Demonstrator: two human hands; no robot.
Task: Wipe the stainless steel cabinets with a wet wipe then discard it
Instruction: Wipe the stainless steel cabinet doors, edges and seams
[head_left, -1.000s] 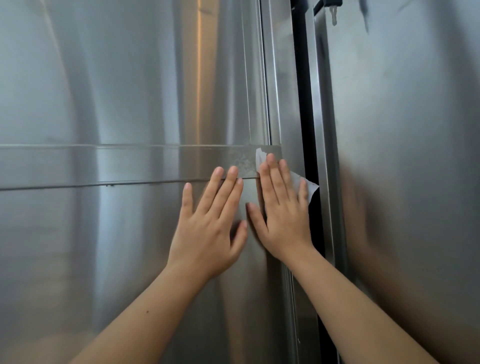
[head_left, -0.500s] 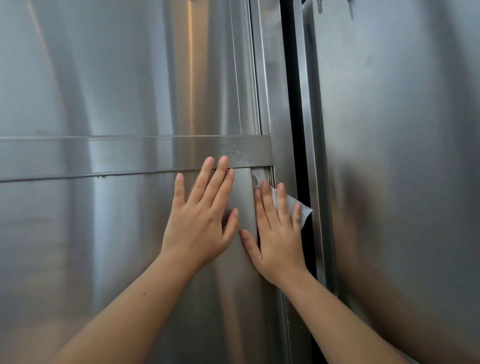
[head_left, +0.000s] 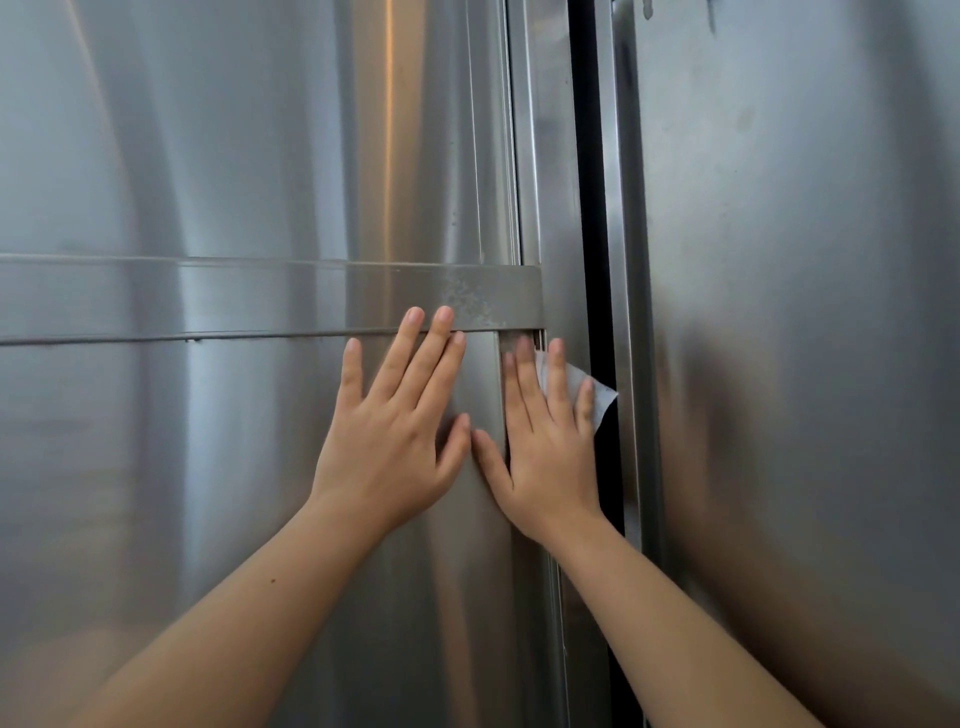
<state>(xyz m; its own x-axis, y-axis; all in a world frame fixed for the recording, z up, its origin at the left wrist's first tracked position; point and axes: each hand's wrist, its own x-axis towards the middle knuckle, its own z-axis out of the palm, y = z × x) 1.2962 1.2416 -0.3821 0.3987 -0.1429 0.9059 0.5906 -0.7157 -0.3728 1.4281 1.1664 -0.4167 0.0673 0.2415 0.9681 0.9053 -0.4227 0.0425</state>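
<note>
Here, the left hand (head_left: 395, 436) is laid flat on the left door (head_left: 208, 493), fingers straight, nothing held, fingertips reaching the band (head_left: 234, 299). The right hand (head_left: 545, 452) is pressed flat, fingers extended, on the wipe (head_left: 602, 401) at the door's right edge, just below the band. The wipe's corner is seen over the dark gap (head_left: 587, 182).

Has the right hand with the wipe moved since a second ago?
Yes. The right hand, pressing the wet wipe, slid down: its fingertips lay over the right end of the horizontal band, and now sit just below it.
</note>
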